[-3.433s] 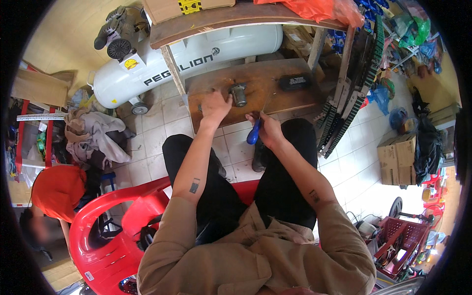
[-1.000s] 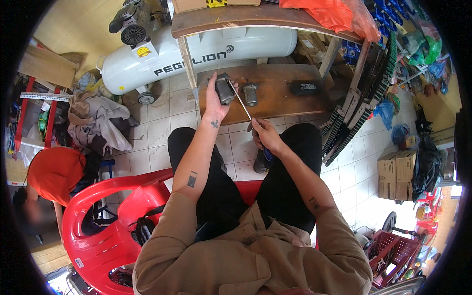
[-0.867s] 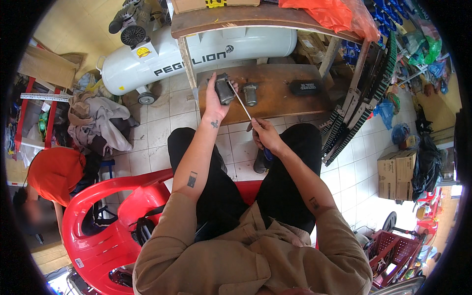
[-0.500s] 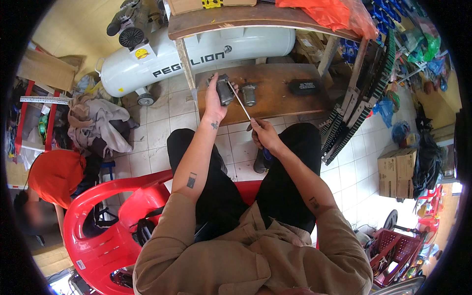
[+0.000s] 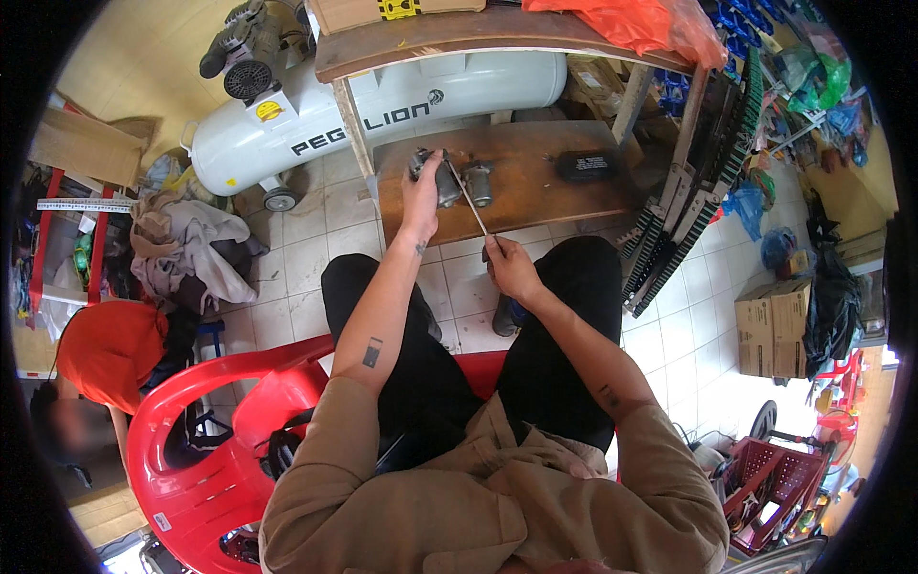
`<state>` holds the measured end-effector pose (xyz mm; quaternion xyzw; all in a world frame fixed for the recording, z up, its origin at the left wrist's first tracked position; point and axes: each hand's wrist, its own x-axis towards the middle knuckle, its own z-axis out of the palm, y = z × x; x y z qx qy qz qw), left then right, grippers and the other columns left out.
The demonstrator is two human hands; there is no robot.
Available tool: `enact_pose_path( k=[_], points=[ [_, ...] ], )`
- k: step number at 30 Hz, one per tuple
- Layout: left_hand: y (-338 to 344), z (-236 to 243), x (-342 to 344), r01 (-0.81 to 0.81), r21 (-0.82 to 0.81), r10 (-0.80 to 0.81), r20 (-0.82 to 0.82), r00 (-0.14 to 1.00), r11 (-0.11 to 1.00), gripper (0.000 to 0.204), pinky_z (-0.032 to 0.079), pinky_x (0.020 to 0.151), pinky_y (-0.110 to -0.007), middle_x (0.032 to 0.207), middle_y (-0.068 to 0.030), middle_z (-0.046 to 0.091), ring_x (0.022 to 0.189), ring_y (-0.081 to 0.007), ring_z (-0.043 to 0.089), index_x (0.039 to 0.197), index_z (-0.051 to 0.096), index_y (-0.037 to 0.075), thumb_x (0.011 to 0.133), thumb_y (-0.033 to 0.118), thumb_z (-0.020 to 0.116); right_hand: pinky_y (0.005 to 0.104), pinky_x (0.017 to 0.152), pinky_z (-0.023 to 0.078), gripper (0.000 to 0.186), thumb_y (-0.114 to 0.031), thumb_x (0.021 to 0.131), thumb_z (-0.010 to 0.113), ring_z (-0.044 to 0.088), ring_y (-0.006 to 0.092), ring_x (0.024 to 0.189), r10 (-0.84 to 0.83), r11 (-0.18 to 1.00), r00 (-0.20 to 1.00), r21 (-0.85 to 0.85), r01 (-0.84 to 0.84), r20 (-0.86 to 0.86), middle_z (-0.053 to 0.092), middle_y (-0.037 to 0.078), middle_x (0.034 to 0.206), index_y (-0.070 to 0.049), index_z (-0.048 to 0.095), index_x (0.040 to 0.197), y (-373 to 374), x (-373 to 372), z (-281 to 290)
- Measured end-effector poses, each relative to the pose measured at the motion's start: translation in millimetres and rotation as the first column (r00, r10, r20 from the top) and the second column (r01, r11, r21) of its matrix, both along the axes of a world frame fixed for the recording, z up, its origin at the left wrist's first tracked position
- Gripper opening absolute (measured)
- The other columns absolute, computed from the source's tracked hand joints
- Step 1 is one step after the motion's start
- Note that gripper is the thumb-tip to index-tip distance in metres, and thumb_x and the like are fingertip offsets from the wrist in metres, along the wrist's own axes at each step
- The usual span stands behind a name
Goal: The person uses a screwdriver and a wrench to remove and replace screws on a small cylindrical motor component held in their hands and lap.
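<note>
My left hand (image 5: 422, 199) is closed around a grey metal cylinder (image 5: 448, 191) that looks like a small electric motor, partly hidden by the fingers. It is over the left part of a low wooden shelf (image 5: 535, 206). In my right hand (image 5: 513, 269) is a long thin screwdriver (image 5: 470, 201), gripped at its near end, with the handle mostly hidden. Its shaft slants up and left to the cylinder; whether the tip touches is too small to tell. A second similar grey cylinder (image 5: 477, 184) rests on the shelf just right of the first.
A black flat case (image 5: 585, 166) lies on the shelf's right. Behind is a white air compressor tank (image 5: 277, 129). Black toothed rails (image 5: 684, 201) lean at the right. A red plastic chair (image 5: 201, 421) stands at my left, near a person in orange (image 5: 110, 349) bending down.
My left hand has turned, its thumb now over the cylinder, and the cylinder sits slightly lower. My right hand has shifted slightly, still holding the screwdriver against or near the cylinder.
</note>
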<state>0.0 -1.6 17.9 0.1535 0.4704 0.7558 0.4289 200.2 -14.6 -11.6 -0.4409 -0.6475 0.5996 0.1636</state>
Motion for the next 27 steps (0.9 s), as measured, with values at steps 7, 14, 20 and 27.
enact_pose_path(
  k=[7, 14, 20, 27],
  points=[
    [4, -10, 3, -0.112, -0.037, 0.109, -0.056, 0.992, 0.993, 0.038, 0.049, 0.071, -0.029, 0.091, -0.0037, 0.060, 0.080, -0.0124, 0.058, 0.108, 0.056, 0.007, 0.086, 0.032, 0.072, 0.0474, 0.069, 0.049, 0.036, -0.031, 0.099, 0.049, 0.063, 0.0412, 0.074, -0.053, 0.885, 0.987, 0.465, -0.023, 0.150, 0.066, 0.022, 0.077, 0.002, 0.063, 0.092, -1, 1, -1],
    [0, -4, -4, -0.048, 0.024, 0.045, 0.085, 0.995, 0.999, 0.031, 0.056, 0.064, -0.035, 0.080, -0.0078, 0.063, 0.068, -0.0224, 0.067, 0.099, 0.058, 0.007, 0.088, 0.035, 0.066, 0.0275, 0.052, 0.049, 0.031, -0.027, 0.094, 0.063, 0.066, 0.0144, 0.061, -0.021, 0.987, 0.971, -0.158, -0.017, -0.238, 0.070, 0.014, 0.078, 0.004, 0.065, 0.096, 8, -1, 7],
    [-5, 3, -1, 0.047, 0.047, -0.052, 0.121, 0.991, 0.998, 0.029, 0.056, 0.065, -0.035, 0.079, -0.0085, 0.064, 0.070, -0.0255, 0.068, 0.093, 0.058, 0.008, 0.088, 0.036, 0.062, 0.0261, 0.046, 0.039, 0.030, -0.027, 0.097, 0.058, 0.052, 0.0118, 0.051, 0.002, 0.987, 0.985, -0.160, -0.029, -0.170, 0.062, 0.007, 0.067, 0.002, 0.064, 0.098, 7, -2, 12],
    [-1, -2, 0, 0.029, 0.032, -0.033, 0.136, 0.990, 0.999, 0.029, 0.057, 0.066, -0.035, 0.078, -0.0091, 0.064, 0.071, -0.0260, 0.069, 0.094, 0.057, 0.006, 0.088, 0.034, 0.063, 0.0267, 0.054, 0.042, 0.038, -0.033, 0.104, 0.042, 0.055, 0.0134, 0.060, 0.027, 0.935, 0.968, -0.335, -0.113, -0.251, 0.063, 0.007, 0.074, 0.001, 0.059, 0.103, 12, 0, 7]
  ],
)
